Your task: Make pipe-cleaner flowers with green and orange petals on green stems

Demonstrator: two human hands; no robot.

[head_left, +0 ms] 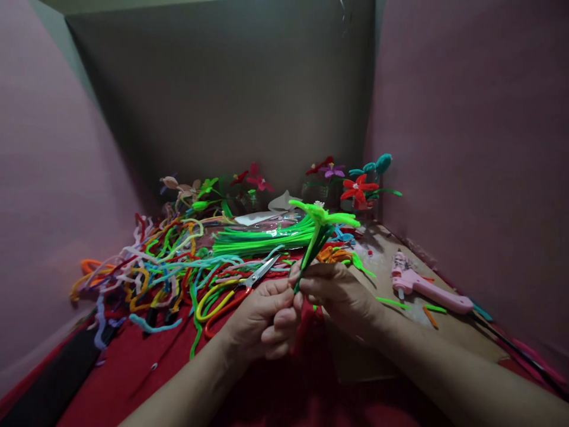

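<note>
A bright green pipe-cleaner flower [326, 214] with a pale centre stands upright on dark green stems in front of me. My left hand [267, 317] pinches the lower end of its stem. Just above and to the right, my right hand [340, 296] grips the same stem between thumb and fingers. Both sets of fingertips nearly meet, and they hide the stem's lowest part. Scissors [262, 271] with yellow and red handles lie just left of my hands. Behind the flower is a bundle of green pipe cleaners [262, 238] in clear plastic.
A tangle of coloured pipe cleaners [146, 261] spreads over the red cloth [128, 379] on the left. On the right, a pink glue gun [433, 289] rests on cardboard [368, 356]. Finished flowers, including a red one [359, 188], stand along the back. Pink panels rise on both sides.
</note>
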